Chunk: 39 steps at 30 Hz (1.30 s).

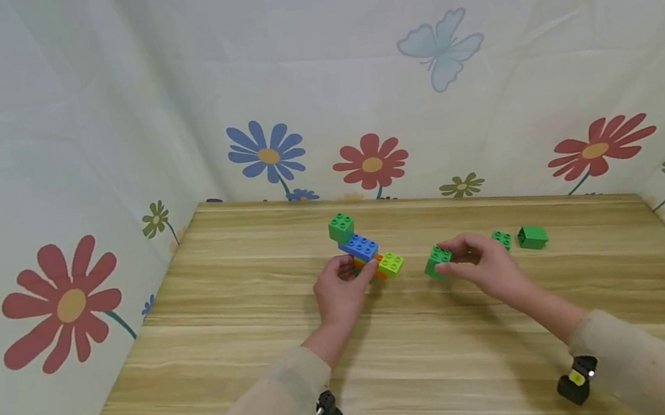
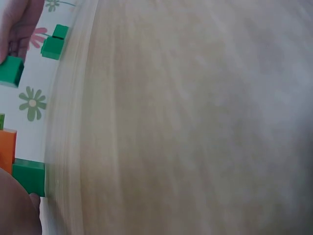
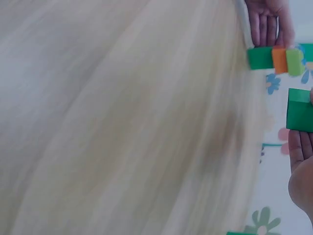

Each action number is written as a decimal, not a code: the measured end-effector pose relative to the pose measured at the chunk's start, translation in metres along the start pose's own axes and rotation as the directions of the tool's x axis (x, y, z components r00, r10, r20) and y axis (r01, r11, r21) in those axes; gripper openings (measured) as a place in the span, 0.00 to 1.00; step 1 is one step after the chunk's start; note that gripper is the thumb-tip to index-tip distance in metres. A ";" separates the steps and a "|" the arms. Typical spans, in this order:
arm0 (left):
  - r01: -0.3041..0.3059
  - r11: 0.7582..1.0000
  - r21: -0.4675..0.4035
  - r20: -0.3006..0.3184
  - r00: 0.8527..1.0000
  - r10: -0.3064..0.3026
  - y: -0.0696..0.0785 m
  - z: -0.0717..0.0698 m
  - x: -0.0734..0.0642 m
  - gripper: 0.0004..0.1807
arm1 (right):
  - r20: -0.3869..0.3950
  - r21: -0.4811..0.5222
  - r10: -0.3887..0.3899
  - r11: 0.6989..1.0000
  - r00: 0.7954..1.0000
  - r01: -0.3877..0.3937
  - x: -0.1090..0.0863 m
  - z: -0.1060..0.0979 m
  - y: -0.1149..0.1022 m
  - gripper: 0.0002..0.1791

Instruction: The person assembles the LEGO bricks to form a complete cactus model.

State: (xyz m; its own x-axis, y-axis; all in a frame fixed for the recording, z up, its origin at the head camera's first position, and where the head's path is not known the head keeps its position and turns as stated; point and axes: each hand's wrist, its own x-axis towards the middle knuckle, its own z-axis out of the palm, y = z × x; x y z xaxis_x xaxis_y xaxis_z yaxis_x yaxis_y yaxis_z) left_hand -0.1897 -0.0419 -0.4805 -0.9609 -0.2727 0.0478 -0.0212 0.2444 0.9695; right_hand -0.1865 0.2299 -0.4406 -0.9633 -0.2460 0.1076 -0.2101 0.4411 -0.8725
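My left hand (image 1: pixel 341 297) grips a small build of toy building bricks near the middle of the table. A green brick (image 1: pixel 341 228) forms its raised end, beside a blue brick (image 1: pixel 358 247). Lower down are an orange brick (image 2: pixel 7 149) and a lime brick (image 1: pixel 391 263). Under the orange one, another green brick (image 2: pixel 29 177) shows in the left wrist view, by my fingers. To the right, my right hand (image 1: pixel 492 269) pinches a loose green brick (image 1: pixel 438 262), studs up. A gap separates it from the build.
Two more green bricks lie just beyond my right hand: one studs up (image 1: pixel 503 239), partly hidden by the hand, and one tipped on its side (image 1: pixel 532 237). The wooden table (image 1: pixel 438 379) meets a flower-printed cloth (image 1: pixel 312 80) at its back and sides.
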 end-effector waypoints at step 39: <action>-0.001 1.000 -0.003 0.002 1.000 0.001 -0.002 -0.001 0.001 0.19 | -0.047 -0.019 -0.188 0.982 0.981 0.187 0.034 0.048 -0.048 0.17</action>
State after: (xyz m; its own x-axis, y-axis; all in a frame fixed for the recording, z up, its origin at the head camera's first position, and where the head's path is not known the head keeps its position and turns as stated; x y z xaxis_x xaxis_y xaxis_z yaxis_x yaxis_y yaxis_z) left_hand -0.1902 -0.0437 -0.4818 -0.9615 -0.2704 0.0483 -0.0193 0.2418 0.9701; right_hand -0.2015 0.1589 -0.4182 -0.9133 -0.2840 0.2921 -0.3902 0.4035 -0.8276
